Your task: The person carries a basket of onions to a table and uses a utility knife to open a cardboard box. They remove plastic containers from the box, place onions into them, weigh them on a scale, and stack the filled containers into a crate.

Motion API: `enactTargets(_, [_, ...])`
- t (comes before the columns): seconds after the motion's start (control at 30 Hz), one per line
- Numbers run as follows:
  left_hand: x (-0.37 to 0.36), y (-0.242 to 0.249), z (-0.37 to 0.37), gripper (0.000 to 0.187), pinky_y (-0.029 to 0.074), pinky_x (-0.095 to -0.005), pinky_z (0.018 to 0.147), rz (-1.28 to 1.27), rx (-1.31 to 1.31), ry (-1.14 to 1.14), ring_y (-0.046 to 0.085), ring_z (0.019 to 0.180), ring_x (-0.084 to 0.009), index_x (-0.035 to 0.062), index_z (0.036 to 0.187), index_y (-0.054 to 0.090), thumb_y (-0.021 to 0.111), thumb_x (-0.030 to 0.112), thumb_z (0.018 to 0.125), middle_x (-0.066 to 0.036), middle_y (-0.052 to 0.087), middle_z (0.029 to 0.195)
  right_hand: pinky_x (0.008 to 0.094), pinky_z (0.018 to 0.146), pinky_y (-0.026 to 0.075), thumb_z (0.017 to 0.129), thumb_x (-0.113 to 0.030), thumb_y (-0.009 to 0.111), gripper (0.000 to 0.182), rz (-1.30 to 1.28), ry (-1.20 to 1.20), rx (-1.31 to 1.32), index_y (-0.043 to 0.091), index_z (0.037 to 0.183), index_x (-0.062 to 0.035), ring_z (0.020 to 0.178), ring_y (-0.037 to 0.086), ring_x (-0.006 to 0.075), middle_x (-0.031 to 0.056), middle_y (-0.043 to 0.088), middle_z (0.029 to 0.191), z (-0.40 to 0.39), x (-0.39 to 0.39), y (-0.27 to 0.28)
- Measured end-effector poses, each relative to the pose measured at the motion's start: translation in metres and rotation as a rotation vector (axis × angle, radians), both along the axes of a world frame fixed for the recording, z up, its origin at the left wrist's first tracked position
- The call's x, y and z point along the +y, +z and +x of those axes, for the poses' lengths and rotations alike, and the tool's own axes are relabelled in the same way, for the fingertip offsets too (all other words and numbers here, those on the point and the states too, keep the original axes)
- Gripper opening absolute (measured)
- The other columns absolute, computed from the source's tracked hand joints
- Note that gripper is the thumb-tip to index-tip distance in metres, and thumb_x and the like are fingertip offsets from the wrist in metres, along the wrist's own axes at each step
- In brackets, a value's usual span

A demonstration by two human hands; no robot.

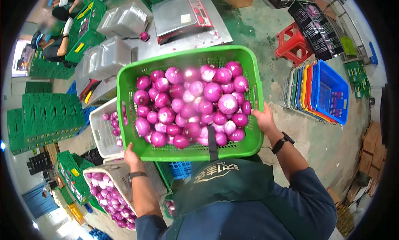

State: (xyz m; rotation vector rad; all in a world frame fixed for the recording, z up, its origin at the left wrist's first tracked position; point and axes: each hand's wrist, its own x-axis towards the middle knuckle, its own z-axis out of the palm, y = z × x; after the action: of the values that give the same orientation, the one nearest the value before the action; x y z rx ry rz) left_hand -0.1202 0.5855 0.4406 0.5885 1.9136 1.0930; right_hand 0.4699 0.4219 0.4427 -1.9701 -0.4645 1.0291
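A green plastic basket [187, 54] full of peeled red onions [213, 91] is held up in front of my body. My left hand [132, 156] grips its near left corner, thumb over the rim. On the right side, my right hand [264, 118] is closed round the basket wall, thumb on the rim. The fingers of both hands are partly hidden behind the basket. A dark strap hangs over the near rim from my apron [228, 180].
Beyond the basket stands a metal table with a weighing scale [178, 18] and clear plastic bins [124, 20]. White crates of onions [110, 194] are at the left. Stacked baskets [328, 92] and a red stool [293, 45] stand right. Two people work at upper left.
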Motion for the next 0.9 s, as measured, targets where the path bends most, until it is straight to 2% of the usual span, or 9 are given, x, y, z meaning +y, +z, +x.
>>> enactTargets(0.23, [-0.003, 0.001, 0.004, 0.03, 0.056, -0.0354, 0.076, -0.029, -0.04, 0.032, 0.07, 0.085, -0.0235, -0.0078, 0.109, 0.069, 0.07, 0.014, 0.089, -0.014, 0.071, 0.102, 0.0427, 0.085, 0.052, 0.084, -0.018, 0.07, 0.037, 0.002, 0.06, -0.078, 0.061, 0.114, 0.001, 0.093, 0.068, 0.0335, 0.0205, 0.071, 0.101, 0.0, 0.001, 0.015])
enactTargets(0.27, [-0.004, 0.0, 0.002, 0.037, 0.055, -0.037, 0.086, -0.073, -0.029, -0.019, 0.069, 0.096, -0.0242, -0.0043, 0.12, 0.066, 0.065, 0.021, 0.093, -0.011, 0.07, 0.11, 0.0425, 0.085, 0.052, 0.084, -0.019, 0.07, 0.037, 0.013, 0.062, -0.087, 0.061, 0.114, 0.0013, 0.093, 0.068, 0.0335, 0.021, 0.07, 0.101, 0.0, 0.003, 0.02])
enactTargets(0.4, [-0.003, -0.008, -0.004, 0.04, 0.054, -0.037, 0.087, -0.023, 0.04, -0.02, 0.068, 0.095, -0.0241, -0.0046, 0.121, 0.066, 0.067, 0.022, 0.091, -0.011, 0.07, 0.111, 0.0429, 0.086, 0.052, 0.084, -0.019, 0.071, 0.039, 0.051, 0.063, -0.142, 0.061, 0.114, 0.0027, 0.094, 0.068, 0.0352, 0.0231, 0.07, 0.102, -0.002, 0.003, 0.017])
enactTargets(0.5, [-0.005, -0.008, -0.002, 0.037, 0.053, -0.0378, 0.081, 0.013, 0.22, -0.085, 0.069, 0.091, -0.0239, -0.0086, 0.105, 0.072, 0.069, 0.026, 0.09, -0.016, 0.073, 0.097, 0.0443, 0.087, 0.053, 0.083, -0.019, 0.071, 0.045, -0.017, 0.107, -0.31, 0.059, 0.12, 0.0038, 0.093, 0.069, 0.0381, 0.0238, 0.071, 0.1, -0.002, 0.003, 0.018])
enactTargets(0.53, [-0.007, -0.011, -0.006, 0.041, 0.052, -0.0386, 0.083, -0.022, 0.286, -0.112, 0.068, 0.093, -0.0248, -0.0088, 0.105, 0.072, 0.069, 0.028, 0.089, -0.017, 0.073, 0.098, 0.0449, 0.096, 0.049, 0.083, -0.021, 0.073, 0.056, -0.019, 0.064, -0.332, 0.054, 0.128, 0.0054, 0.106, 0.065, 0.0399, 0.0255, 0.067, 0.112, -0.008, 0.004, 0.031])
enactTargets(0.63, [0.011, -0.05, -0.043, 0.051, 0.048, -0.0424, 0.091, -0.08, 0.477, -0.242, 0.068, 0.099, -0.0294, -0.009, 0.108, 0.071, 0.068, 0.037, 0.086, -0.02, 0.074, 0.105, 0.0451, 0.105, 0.043, 0.083, -0.023, 0.075, 0.065, 0.113, 0.082, -0.876, 0.048, 0.134, 0.0063, 0.121, 0.056, 0.0405, 0.027, 0.058, 0.126, -0.021, -0.008, 0.028])
enactTargets(0.67, [0.009, -0.045, -0.036, 0.05, 0.048, -0.0428, 0.091, -0.056, 0.428, -0.217, 0.068, 0.098, -0.03, -0.0085, 0.108, 0.072, 0.068, 0.036, 0.087, -0.02, 0.074, 0.105, 0.0463, 0.109, 0.039, 0.083, -0.023, 0.076, 0.069, 0.17, 0.159, -0.884, 0.044, 0.137, 0.006, 0.128, 0.048, 0.0407, 0.0264, 0.05, 0.132, -0.029, -0.021, 0.038])
enactTargets(0.77, [0.006, -0.037, -0.026, 0.047, 0.048, -0.0427, 0.091, 0.021, 0.367, -0.149, 0.068, 0.098, -0.0305, -0.0078, 0.109, 0.072, 0.068, 0.034, 0.087, -0.021, 0.073, 0.106, 0.0466, 0.108, 0.04, 0.085, -0.022, 0.075, 0.068, 0.314, 0.287, -0.883, 0.043, 0.138, 0.0058, 0.125, 0.049, 0.0399, 0.0249, 0.052, 0.128, -0.061, -0.079, 0.054])
enactTargets(0.9, [0.014, -0.047, -0.035, 0.037, 0.053, -0.0396, 0.081, 0.08, 0.014, -0.131, 0.069, 0.09, -0.0259, -0.0086, 0.109, 0.071, 0.065, 0.023, 0.091, -0.017, 0.073, 0.103, 0.0468, 0.102, 0.045, 0.09, -0.031, 0.073, 0.066, 0.095, 0.169, -0.434, 0.045, 0.139, 0.0023, 0.12, 0.055, 0.0371, 0.0228, 0.053, 0.131, -0.083, -0.189, 0.047])
